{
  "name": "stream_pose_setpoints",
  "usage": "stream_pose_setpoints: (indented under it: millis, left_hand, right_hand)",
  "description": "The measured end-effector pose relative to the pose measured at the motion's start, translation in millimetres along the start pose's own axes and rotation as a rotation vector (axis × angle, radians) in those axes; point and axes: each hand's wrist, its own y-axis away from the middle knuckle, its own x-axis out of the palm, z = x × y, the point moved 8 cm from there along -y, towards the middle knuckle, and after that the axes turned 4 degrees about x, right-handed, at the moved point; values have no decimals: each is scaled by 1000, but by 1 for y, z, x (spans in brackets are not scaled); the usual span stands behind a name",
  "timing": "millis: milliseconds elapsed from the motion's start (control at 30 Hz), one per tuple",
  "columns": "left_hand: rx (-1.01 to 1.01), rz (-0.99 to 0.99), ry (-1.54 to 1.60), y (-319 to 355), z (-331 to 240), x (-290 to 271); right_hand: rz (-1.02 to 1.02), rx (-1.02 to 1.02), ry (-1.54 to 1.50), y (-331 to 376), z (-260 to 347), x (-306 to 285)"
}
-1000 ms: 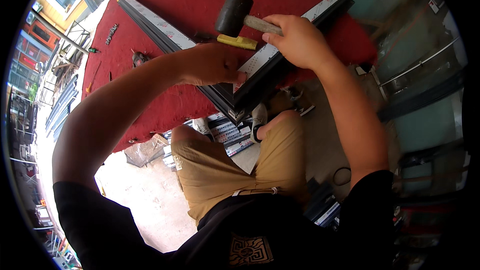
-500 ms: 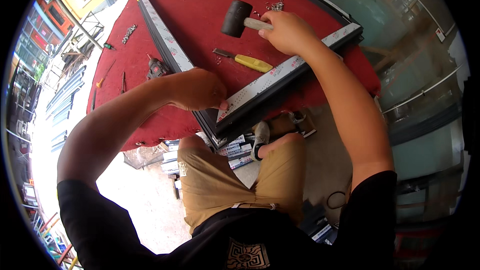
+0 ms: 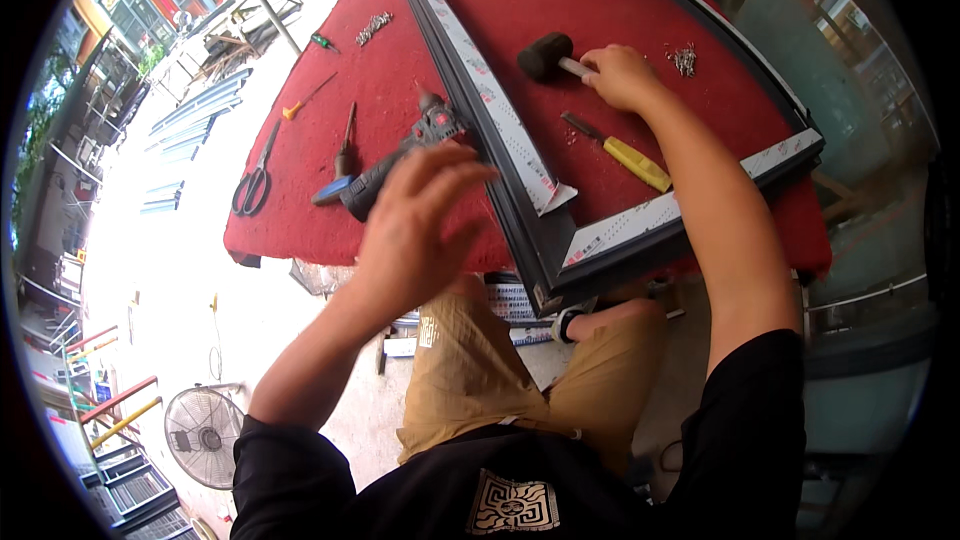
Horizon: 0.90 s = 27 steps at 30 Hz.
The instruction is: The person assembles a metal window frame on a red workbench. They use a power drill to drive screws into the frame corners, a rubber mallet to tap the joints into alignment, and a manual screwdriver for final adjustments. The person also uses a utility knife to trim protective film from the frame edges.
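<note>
My right hand is closed round the light handle of a black-headed rubber mallet, low over the red cloth inside a dark frame. My left hand is raised, fingers apart and holding nothing, just in front of a cordless drill whose grip it partly hides. White printed film covers the frame's bars; at the near corner one end of it curls up. Inside the frame, near my right forearm, lies a yellow-handled chisel.
Left of the frame, the red-covered table bears scissors, a blue-ended screwdriver, a thin yellow-handled tool and a pile of metal fasteners. More fasteners lie inside the frame. A fan stands at lower left.
My left hand has come off the frame's near corner, moved left to the drill and opened. The mallet is lower, still in my right hand. The whole view has shifted toward the left.
</note>
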Motion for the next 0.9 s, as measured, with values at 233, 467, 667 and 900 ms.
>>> stream_pose_setpoints:
  millis: [233,467,667,900]
  left_hand:
    - [-315,71,-312,33,128,-2]
    - [-299,-59,-311,33,133,-5]
    - [-645,154,-344,53,272,-18]
    - [-793,50,263,80,368,-20]
  right_hand:
    - [-276,-131,-71,68,37,-54]
    - [-231,-28,-127,157,13,-69]
    - [-399,149,-249,179,-3,-47]
    - [-628,171,-357,193,-2,-60]
